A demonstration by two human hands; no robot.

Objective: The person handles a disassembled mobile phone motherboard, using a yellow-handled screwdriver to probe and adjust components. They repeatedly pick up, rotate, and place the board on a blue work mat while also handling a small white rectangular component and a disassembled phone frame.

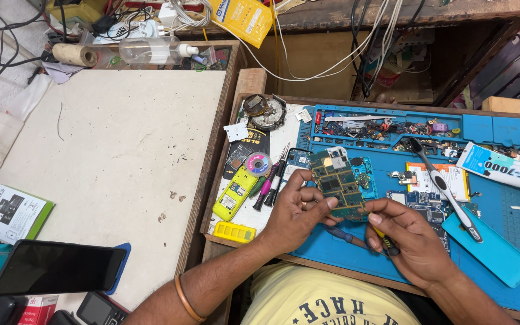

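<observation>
Over the blue mat's (332,253) near edge, the left hand (296,213) has its fingers closed on a green board (336,182); the right hand (413,238) pinches a screwdriver (385,239) at its lower edge. The tip needs steady seating.

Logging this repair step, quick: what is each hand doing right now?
Left hand: closed on the green circuit board, gripping its lower edge.
Right hand: closed on a small yellow-handled tool, fingertips touching the board.
</observation>
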